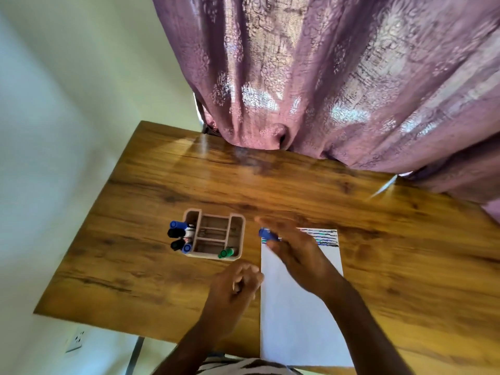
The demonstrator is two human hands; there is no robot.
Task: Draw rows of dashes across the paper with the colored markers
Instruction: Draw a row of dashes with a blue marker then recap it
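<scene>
A white sheet of paper (300, 315) lies on the wooden table, with several rows of blue, green and black dashes (324, 237) along its far edge. My right hand (295, 250) is blurred over the paper's top left corner and holds a blue marker (267, 234), its blue end pointing left. My left hand (234, 286) rests at the paper's left edge with fingers curled, and nothing shows in it. A pink organiser (238, 226) to the left holds blue and black markers (178, 236) and a green marker (226, 253).
The wooden table (189, 180) stretches far and right of the paper. A purple curtain (324, 77) hangs over the table's far edge. A pale wall lies to the left, with a wall socket (75, 341) low down.
</scene>
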